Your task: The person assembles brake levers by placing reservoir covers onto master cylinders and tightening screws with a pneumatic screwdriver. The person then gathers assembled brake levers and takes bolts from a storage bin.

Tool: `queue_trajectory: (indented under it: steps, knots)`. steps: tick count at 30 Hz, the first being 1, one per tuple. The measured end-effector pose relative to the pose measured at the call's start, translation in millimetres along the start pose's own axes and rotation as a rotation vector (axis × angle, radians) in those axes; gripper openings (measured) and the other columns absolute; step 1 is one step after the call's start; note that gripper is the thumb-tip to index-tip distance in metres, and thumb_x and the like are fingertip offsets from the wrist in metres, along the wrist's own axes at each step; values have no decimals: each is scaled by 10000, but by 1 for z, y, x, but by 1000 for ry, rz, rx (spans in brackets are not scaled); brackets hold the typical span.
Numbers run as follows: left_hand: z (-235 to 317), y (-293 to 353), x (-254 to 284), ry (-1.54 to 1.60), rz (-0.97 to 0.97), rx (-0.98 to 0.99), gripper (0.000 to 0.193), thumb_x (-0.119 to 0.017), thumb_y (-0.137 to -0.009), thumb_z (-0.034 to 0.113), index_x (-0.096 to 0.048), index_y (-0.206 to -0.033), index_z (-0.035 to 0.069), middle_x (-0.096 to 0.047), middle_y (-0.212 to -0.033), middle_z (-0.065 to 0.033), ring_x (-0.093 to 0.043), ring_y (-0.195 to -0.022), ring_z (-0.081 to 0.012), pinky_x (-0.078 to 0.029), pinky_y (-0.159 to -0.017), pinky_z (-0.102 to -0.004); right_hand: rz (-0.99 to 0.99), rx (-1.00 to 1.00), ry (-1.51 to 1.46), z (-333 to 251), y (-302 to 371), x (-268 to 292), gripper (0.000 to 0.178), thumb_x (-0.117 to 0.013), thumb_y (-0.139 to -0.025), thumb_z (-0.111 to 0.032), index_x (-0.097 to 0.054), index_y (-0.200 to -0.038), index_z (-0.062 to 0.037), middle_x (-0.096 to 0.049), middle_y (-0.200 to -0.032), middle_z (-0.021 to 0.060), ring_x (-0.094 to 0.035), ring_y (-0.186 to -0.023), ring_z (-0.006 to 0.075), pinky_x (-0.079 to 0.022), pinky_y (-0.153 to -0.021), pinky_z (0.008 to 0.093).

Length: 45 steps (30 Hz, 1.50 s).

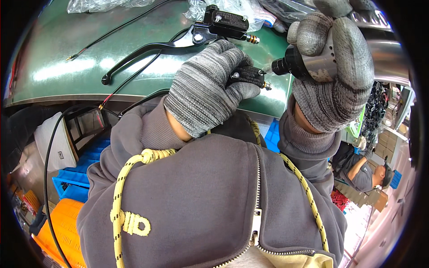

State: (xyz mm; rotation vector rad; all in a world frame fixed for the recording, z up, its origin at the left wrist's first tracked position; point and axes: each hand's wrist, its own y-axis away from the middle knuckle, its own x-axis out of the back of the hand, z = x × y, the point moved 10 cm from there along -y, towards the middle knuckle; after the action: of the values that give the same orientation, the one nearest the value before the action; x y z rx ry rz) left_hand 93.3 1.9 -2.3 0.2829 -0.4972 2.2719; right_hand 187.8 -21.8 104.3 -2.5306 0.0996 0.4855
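My left hand point(208, 82), in a grey striped knit glove, is closed around a black brake master cylinder point(250, 77) with a metal fitting at its right end. My right hand point(353, 58), gloved alike, grips a power screwdriver point(319, 62) with a grey body and black nose. Its nose points left, near a screw on the master cylinder; whether the bit touches the screw I cannot tell. Just beyond my left hand, a second master cylinder point(228, 24) lies on the green table point(147, 67), with a long black brake lever point(138, 56) attached.
Thin black cables point(120, 31) with small metal ends cross the table and hang over its near edge. Clear plastic bags point(237, 11) lie at the back. Blue crates point(73, 181) and an orange crate point(62, 228) stand lower left. Another person point(364, 172) is farther off at right.
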Motion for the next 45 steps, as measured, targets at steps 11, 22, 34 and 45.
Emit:
queue_trajectory:
  steps: [11, 22, 34, 45]
  knots:
    - [-5, 0, -3, 56, -33, 53, 397, -853, -731, 128, -666, -1058, 3, -656, -986, -95, -682, -936, -185, -569, -844, -306, -25, -168, -178, 2, -19, -6, 388, -623, -945, -134, -511, -1256, 70, -651, -914, 184, -564, -575, 209, -536, -522, 282]
    - [-6, -1, -1, 21, -30, 61, 422, -866, -708, 154, -671, -1048, -1, -660, -966, -99, -673, -896, -191, -564, -808, -306, -602, -522, -62, 14, -17, 11, 440, -473, -1038, -266, -481, -1264, 111, -675, -958, 215, -676, -744, 199, -586, -650, 273]
    - [-2, -2, 3, 2, -1, 20, 428, -861, -681, 137, -672, -1039, -3, -638, -911, -111, -648, -841, -231, -536, -769, -327, -584, 30, 270, -50, -30, -21, 503, -521, -996, -188, -368, -1458, -59, -559, -1285, 163, -670, -818, 220, -598, -831, 372]
    - [-5, 7, 12, 371, -19, 78, 529, -824, -741, 69, -617, -1228, 49, -650, -1140, -52, -601, -1069, -132, -524, -903, -308, 166, 134, 159, -31, -15, 16, 420, -577, -965, -139, -503, -1362, -22, -630, -1112, 132, -611, -698, 183, -569, -667, 367]
